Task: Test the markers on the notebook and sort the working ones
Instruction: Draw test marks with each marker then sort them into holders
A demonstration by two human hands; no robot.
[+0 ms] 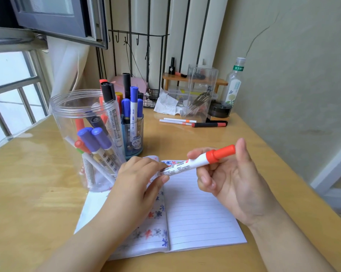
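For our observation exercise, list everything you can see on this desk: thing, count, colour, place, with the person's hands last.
red-capped marker: one, white barrel, held over the notebook.
notebook: one, open, lined, scribbles on left page, desk front.
clear jar: one, holding markers, left.
blue cup: one, holding markers, behind the notebook.
loose pens: three, far side of desk.
clear bottle: one, back right.
acrylic box: one, clear, back.
desk: wooden.
left hand: grips the marker's barrel.
right hand: holds the cap end.
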